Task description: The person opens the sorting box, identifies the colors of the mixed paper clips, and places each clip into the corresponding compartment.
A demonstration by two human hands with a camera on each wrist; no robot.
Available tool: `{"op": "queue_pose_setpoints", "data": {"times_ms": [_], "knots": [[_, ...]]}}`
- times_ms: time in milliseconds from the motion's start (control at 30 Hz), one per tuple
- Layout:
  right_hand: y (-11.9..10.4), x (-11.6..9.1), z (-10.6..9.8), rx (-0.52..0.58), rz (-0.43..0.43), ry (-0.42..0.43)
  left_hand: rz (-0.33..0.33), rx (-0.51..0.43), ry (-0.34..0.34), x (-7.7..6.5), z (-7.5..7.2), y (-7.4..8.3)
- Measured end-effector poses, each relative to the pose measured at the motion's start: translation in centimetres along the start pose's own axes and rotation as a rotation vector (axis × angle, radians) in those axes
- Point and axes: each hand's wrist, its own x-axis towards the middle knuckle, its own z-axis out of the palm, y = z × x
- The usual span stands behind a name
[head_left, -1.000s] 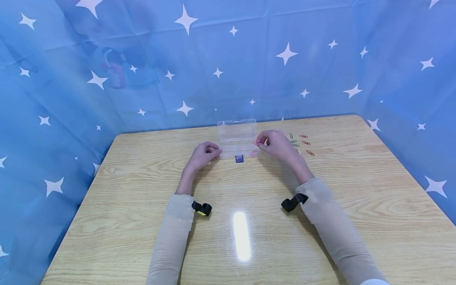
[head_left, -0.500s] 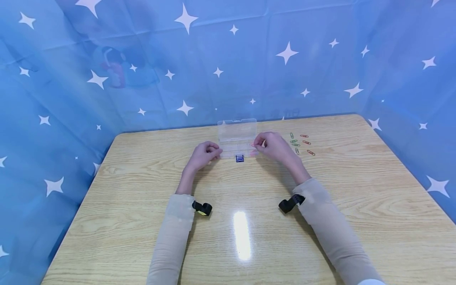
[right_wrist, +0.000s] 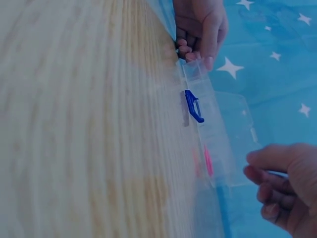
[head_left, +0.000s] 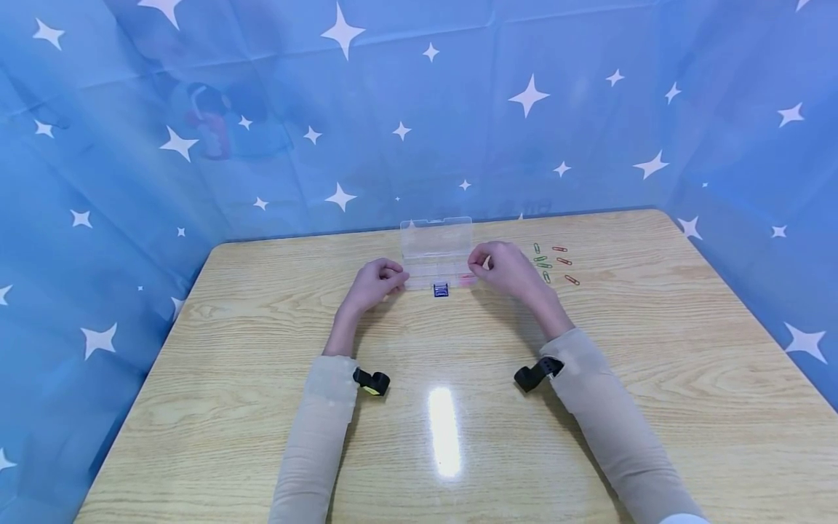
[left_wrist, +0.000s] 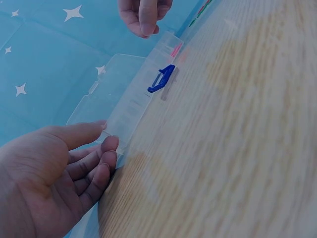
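Observation:
A clear plastic box [head_left: 422, 280] with compartments stands near the table's far edge, its clear lid [head_left: 437, 237] tipped up at the back. On its front hangs a blue latch [head_left: 441, 290]. Pink pieces, likely paper clips [head_left: 467, 276], lie in the right front compartment. My left hand [head_left: 374, 284] holds the box's left end, thumb on the rim and fingers against the side. Above the right end hovers my right hand [head_left: 507, 269], fingers loosely bent; in the right wrist view, nothing shows between thumb and forefinger [right_wrist: 255, 173].
Several green paper clips [head_left: 540, 259] and red paper clips [head_left: 564, 261] lie on the table [head_left: 419, 349] to the right of my right hand. A blue star-patterned cloth [head_left: 366, 109] hangs behind the table.
My right hand dipped toward the right compartment with a small pink piece, then drew back slightly. The piece no longer shows at its fingertips. My left hand stayed on the box.

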Motion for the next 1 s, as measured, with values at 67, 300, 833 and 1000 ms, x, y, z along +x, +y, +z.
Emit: {"op": "queue_pose_setpoints", "data": {"times_ms": [67, 300, 833, 1000], "knots": [[0.0, -0.1, -0.1, 0.001, 0.004, 0.001, -0.002, -0.001, -0.001, 0.0, 0.0, 0.0], [0.2, -0.3, -0.5, -0.004, -0.004, 0.013, -0.001, 0.001, 0.002, -0.1, 0.0, 0.0], [2.2, -1.2, -1.7, -0.015, 0.007, 0.02, 0.003, 0.0, 0.004, 0.0, 0.0, 0.0], [2.9, -1.5, -2.1, -0.033, 0.01, 0.027, -0.003, 0.0, 0.004, 0.0, 0.0, 0.0]]}}
